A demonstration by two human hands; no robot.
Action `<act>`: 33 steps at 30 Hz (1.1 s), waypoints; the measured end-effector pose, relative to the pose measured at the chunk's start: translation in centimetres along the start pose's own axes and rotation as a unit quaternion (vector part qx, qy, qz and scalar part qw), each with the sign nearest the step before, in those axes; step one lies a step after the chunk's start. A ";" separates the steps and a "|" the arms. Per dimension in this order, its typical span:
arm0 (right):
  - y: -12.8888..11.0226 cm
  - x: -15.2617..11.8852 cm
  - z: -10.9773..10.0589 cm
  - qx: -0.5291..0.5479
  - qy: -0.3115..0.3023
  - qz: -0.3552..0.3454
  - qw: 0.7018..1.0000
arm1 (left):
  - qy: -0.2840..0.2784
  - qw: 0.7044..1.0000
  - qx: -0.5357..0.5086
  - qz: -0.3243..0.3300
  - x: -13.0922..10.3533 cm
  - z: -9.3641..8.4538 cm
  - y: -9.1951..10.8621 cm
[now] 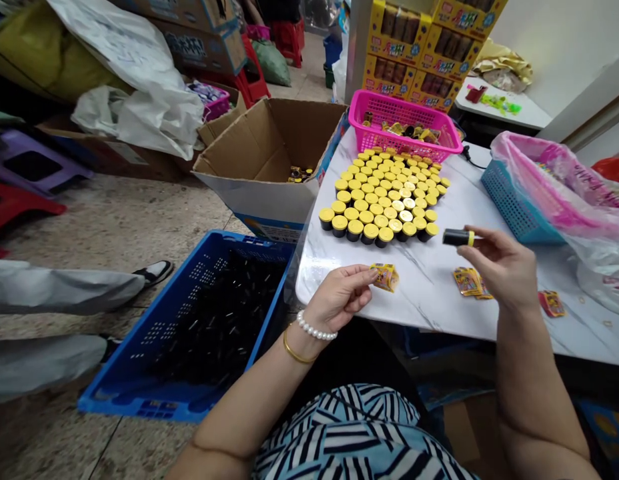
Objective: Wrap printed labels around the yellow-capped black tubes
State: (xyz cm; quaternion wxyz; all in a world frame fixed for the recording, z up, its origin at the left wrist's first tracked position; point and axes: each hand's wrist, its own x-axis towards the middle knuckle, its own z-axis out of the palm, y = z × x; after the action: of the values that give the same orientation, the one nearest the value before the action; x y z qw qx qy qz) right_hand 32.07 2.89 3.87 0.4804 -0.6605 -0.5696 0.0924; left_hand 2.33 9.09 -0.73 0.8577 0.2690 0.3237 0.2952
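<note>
While hands (pixel 342 295) (pixel 504 267) grip, packet (pixel 387 278) left, tube (pixel 455 237) (yellow-capped) right

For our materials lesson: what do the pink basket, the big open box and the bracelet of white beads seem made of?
Pink basket: glossy plastic, moulded holes.
Open box: matte cardboard, brown bent flaps.
Bracelet: shiny round beads, pearl or plastic, unclear.

White marbled counter (pixel 314 263) — black containers with yellow lids (pixel 384 193) (tightly grouped), pink basket (pixel 404 127), blue basket (pixel 519 200).
</note>
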 end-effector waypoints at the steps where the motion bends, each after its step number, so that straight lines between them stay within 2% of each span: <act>1: -1.4 -1.2 0.2 0.062 -0.037 0.022 0.997 | -0.001 1.000 -0.002 -0.001 0.2 0.2 0.0; 3: -3.8 -3.1 1.3 0.172 -0.102 0.044 0.979 | -0.009 1.000 -0.009 -0.008 0.5 0.8 -0.1; 5: -5.1 -3.9 2.8 0.239 -0.152 0.049 0.958 | -0.020 0.999 -0.022 -0.019 0.7 1.2 -0.1; 9: -5.5 -4.1 4.6 0.277 -0.202 0.079 0.936 | -0.042 0.997 -0.053 -0.023 0.8 1.5 -0.1; 17: -6.3 -4.2 4.7 0.235 -0.174 0.093 0.952 | -0.048 0.996 -0.073 -0.019 0.9 1.0 -0.1; 26: -7.3 -4.2 5.8 0.250 -0.179 0.128 0.943 | -0.054 0.994 -0.091 -0.009 0.8 1.0 -0.2; 33: -7.8 -5.0 5.4 0.144 -0.150 0.071 0.976 | -0.062 0.993 -0.096 -0.010 0.9 0.8 -0.3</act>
State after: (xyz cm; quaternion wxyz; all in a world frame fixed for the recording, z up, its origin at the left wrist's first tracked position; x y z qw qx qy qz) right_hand 21.59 0.72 4.73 0.4718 -0.6019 -0.5675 0.3052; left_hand 3.58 9.28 -0.75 0.9009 0.2002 0.2430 0.2989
